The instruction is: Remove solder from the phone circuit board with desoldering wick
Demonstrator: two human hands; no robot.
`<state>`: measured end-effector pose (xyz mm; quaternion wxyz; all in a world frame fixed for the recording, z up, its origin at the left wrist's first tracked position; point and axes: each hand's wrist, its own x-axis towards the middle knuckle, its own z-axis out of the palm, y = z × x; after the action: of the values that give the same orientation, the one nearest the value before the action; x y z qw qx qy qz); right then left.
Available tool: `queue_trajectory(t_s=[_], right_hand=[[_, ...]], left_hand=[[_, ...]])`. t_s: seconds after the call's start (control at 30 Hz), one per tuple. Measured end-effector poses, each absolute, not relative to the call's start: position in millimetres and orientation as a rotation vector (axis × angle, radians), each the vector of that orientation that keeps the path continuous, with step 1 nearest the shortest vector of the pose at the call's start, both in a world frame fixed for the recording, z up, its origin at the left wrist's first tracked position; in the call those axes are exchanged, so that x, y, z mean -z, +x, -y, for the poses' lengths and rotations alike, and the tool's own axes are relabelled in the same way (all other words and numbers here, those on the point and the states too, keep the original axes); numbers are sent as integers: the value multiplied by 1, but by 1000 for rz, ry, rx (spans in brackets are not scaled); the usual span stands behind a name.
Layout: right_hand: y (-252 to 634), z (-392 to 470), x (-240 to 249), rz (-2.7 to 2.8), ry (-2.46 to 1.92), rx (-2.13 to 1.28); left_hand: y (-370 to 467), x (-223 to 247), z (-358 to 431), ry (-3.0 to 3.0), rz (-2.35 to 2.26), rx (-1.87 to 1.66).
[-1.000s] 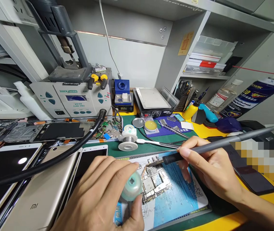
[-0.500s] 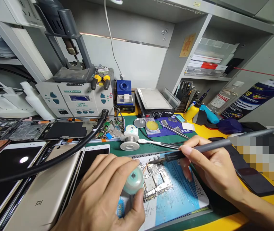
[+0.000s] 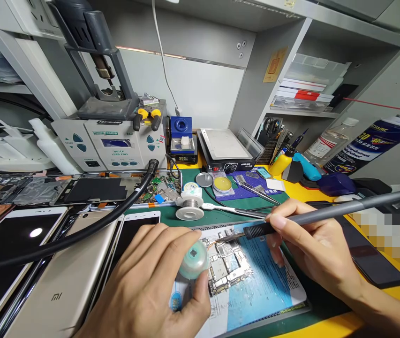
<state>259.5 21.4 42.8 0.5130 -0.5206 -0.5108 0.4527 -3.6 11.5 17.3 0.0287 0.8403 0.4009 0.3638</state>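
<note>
The left hand (image 3: pixel 150 281) grips a round, translucent pale-green spool (image 3: pixel 194 259) between thumb and fingers, beside the irregular silver-and-black circuit board (image 3: pixel 228 267). The board lies on a blue-and-white printed sheet (image 3: pixel 256 286) over the green worktop mat (image 3: pixel 161 217). The right hand (image 3: pixel 312 244) is closed around a dark grey, pen-shaped soldering iron (image 3: pixel 333 211) with a black ribbed grip, its tip over the board's upper left edge; whether it touches is too small to tell.

Behind stands a light grey box-shaped station (image 3: pixel 115 145), marked "QUICK", "ESD", "TEMP" and "POWER"; the other lettering is blurred. A gold metal-backed phone (image 3: pixel 55 277) with an "MI" logo lies at the left. A dark blue spray can (image 3: pixel 372 141) at the right reads "MECHANIC" and "30", near a clear plastic bottle (image 3: pixel 329 141) with a red-and-white label. A white solder reel (image 3: pixel 189 209) sits beyond the board.
</note>
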Motion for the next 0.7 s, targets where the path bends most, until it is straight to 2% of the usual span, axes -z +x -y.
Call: queue_trajectory(t_s=[0.7], right_hand=[[268,-27,-41,1201,-1205,-1089]], left_hand=[[-11,-16,-13,2539,-1274,-1177]])
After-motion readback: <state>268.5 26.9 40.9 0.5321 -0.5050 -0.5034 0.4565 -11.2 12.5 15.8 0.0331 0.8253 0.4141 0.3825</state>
